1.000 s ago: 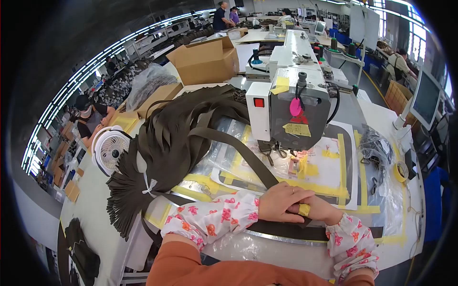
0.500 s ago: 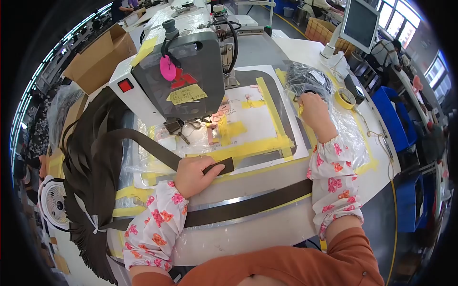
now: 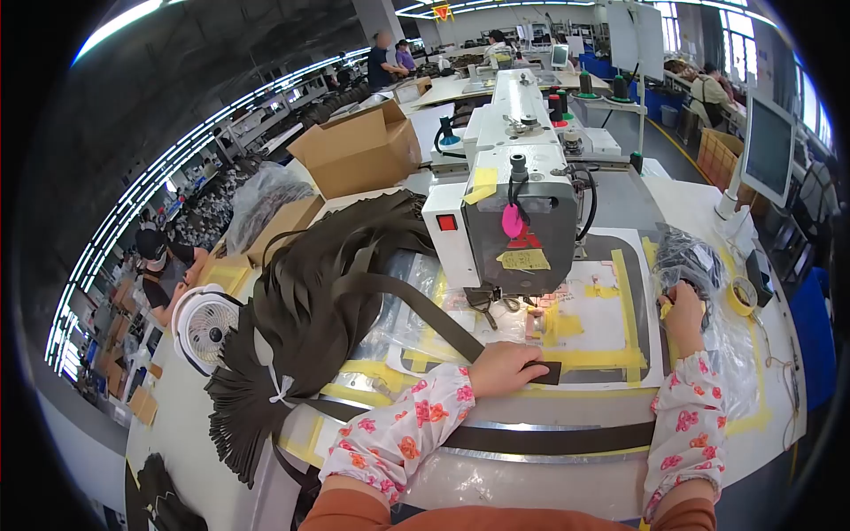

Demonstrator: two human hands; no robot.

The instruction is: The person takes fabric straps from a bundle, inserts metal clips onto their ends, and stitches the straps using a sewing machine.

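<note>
My left hand [image 3: 506, 368] pinches the end of a dark strap [image 3: 412, 305] over the taped work surface, just below the sewing machine head [image 3: 518, 232]. That strap runs back to a large bundle of dark straps [image 3: 310, 310] tied with a white string. My right hand [image 3: 683, 320] reaches to the plastic bag with dark items [image 3: 691, 261] on the right; its fingers are bent, and what they touch is hard to make out. Another dark strap [image 3: 549, 440] lies along the metal edge in front of me. Under the machine head hangs a small metal hook [image 3: 483, 305].
A small white fan [image 3: 206, 327] and an open cardboard box [image 3: 359, 150] stand at the left. Yellow tape roll [image 3: 741, 296] and a monitor [image 3: 767, 149] are on the right. A co-worker [image 3: 162, 265] sits at far left; other people are farther back.
Since one second ago my hands have parted: my right hand has moved right to the plastic bag, while my left hand still holds the strap end. The camera view has shifted.
</note>
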